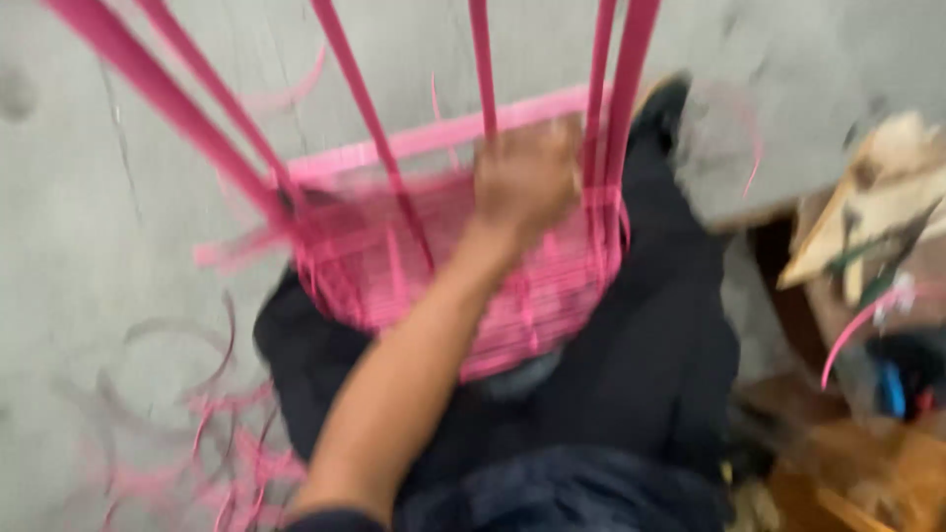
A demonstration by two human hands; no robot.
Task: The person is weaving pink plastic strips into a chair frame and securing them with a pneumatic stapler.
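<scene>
One hand (527, 177), its grip clenched on the pink woven basket's (443, 286) rim, bare floor (89, 227) beyond.

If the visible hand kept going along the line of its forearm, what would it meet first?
Probably the pink basket's far rim and upright strips, which the hand already seems to touch; blur leaves depth unclear.

Loose pink strips (212, 463) on grey floor (59, 246); wooden boards (867, 227) at right
</scene>
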